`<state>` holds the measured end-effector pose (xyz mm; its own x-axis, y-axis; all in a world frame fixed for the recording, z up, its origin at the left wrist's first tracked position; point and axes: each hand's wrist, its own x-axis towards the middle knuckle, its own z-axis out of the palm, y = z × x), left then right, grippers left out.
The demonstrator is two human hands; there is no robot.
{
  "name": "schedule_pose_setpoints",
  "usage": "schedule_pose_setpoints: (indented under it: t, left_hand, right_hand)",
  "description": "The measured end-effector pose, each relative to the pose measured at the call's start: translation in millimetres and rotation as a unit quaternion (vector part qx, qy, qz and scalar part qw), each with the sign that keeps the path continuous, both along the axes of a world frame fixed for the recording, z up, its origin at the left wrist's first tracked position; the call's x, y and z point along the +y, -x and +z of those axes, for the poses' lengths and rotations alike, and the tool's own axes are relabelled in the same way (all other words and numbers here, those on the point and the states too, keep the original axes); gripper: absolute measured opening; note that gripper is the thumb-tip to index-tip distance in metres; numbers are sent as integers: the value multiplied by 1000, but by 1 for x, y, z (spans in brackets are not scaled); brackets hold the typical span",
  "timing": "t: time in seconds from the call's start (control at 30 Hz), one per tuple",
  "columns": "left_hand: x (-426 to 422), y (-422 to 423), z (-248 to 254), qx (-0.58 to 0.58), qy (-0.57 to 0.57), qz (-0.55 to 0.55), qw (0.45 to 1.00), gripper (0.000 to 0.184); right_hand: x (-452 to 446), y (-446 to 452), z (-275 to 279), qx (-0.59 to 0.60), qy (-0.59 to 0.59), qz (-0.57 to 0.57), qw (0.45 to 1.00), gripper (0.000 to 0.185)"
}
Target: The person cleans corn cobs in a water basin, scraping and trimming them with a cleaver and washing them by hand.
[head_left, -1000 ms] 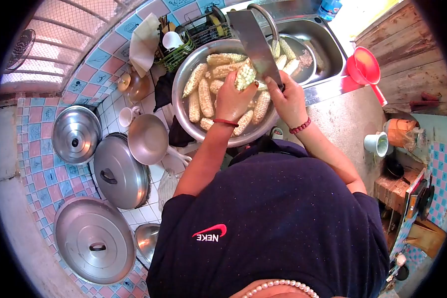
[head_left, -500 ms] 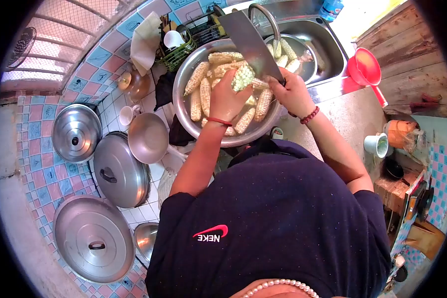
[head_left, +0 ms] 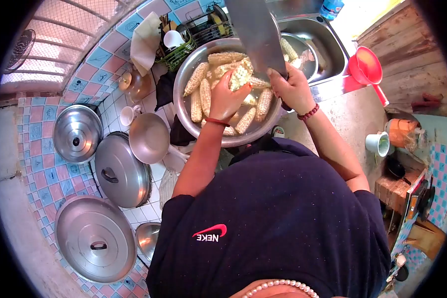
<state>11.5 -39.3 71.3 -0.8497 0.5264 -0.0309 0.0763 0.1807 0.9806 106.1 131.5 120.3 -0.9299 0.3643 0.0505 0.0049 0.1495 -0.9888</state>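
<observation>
My left hand point(head_left: 229, 99) grips a pale ear of corn point(head_left: 242, 75) over a large metal basin point(head_left: 182, 107). Wrapped around the handle of a broad cleaver point(head_left: 257, 37) is my right hand point(head_left: 292, 89), above the basin's right side. The wide blade points up and away, close beside the held ear; whether they touch I cannot tell. Several whitish corn cobs point(head_left: 205, 97) lie in the basin around my left hand. The cleaver's handle is mostly hidden by my fingers.
Behind the basin is a steel sink point(head_left: 328, 47) holding a metal bowl point(head_left: 310, 62) with more corn. A red dipper point(head_left: 365, 67) rests at its right. Pot lids point(head_left: 97, 228), a wok point(head_left: 149, 134) and a dish rack point(head_left: 208, 34) stand left and behind.
The cleaver has turned more upright, its blade shifting right and towards the top edge. My left hand and the held ear have moved only slightly.
</observation>
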Motion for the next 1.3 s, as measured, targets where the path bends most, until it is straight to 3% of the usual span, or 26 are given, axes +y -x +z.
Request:
schedule_pose_setpoints:
  t: [0.1, 0.4, 0.53, 0.6, 0.73, 0.9, 1.0, 1.03, 1.17, 1.3]
  left_hand:
    - [2, -5, 5, 40, 18, 12, 999, 55]
    - [-2, -13, 11, 169, 97, 8, 981, 51]
    - [-4, -20, 24, 139, 107, -1, 984, 49]
    - [-3, -22, 19, 177, 148, 18, 973, 48]
    - [7, -23, -8, 168, 200, 80, 962, 48]
    - [6, -27, -17, 151, 132, 84, 976, 50]
    - [-3, -25, -20, 115, 149, 107, 976, 52]
    - [-5, -23, -22, 117, 124, 104, 980, 50]
    - [-8, -29, -10, 84, 70, 93, 990, 45]
    - [-7, -39, 7, 87, 73, 74, 991, 46]
  right_hand:
    - [-1, -1, 4, -32, -28, 10, 999, 27]
    - [1, -3, 15, -75, -120, 49, 989, 27]
    - [-5, -2, 1, -16, -146, 29, 989, 26]
    - [-16, 0, -5, -15, -157, 2, 988, 24]
    - [-46, 0, -25, 45, -292, -68, 953, 28]
    - [-48, 2, -45, 71, -410, -40, 908, 32]
    - [-50, -11, -33, 62, -252, -87, 962, 29]
    - [-46, -9, -40, 107, -226, -114, 962, 25]
    - [-32, -12, -14, -33, -33, -56, 997, 23]
    - [-30, -9, -19, 21, -67, -60, 996, 22]
